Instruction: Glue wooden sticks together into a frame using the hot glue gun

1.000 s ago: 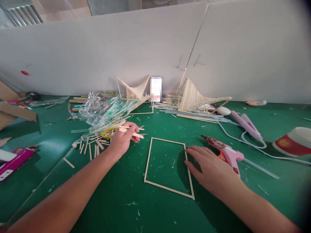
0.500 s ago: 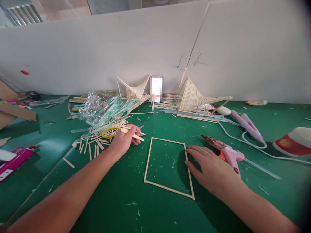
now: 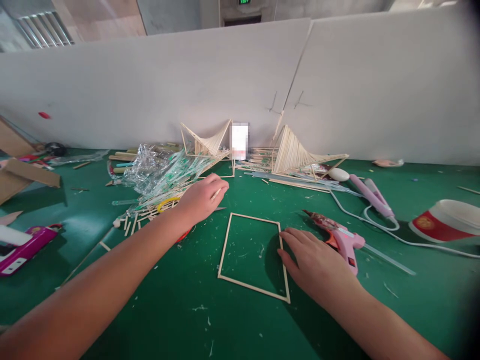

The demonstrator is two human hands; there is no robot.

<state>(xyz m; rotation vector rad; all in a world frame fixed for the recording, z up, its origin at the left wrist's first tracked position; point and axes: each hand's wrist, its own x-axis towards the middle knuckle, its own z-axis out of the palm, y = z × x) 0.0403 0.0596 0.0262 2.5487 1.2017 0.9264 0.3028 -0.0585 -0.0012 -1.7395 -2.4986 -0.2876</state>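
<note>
My left hand [image 3: 202, 199] is closed on wooden sticks [image 3: 216, 194]; just a short end shows past the fingers, and the rest is hidden by the hand. It hovers over scissors with yellow [image 3: 167, 204] and red handles, partly covered by my wrist. A square frame of thin wooden sticks [image 3: 254, 289] lies flat on the green table. My right hand [image 3: 317, 257] rests at its right side, fingers stretched out and fingertips touching that stick. Right of this hand lies a pink glue gun [image 3: 348, 242] with a clear glue stick in its back.
Two stick models with curved surfaces, left [image 3: 210, 142] and right [image 3: 290, 155], stand by the pale partition [image 3: 150, 90]. Clear plastic wrap [image 3: 150, 167] and loose sticks lie at left. A pink flat-iron-like tool [image 3: 371, 195], its cord and a red-and-white cup [image 3: 444, 220] are at right.
My left hand has moved up and away with the sticks and turned, so its back covers most of them. My right hand stays at the frame's side. The camera has tilted slightly up.
</note>
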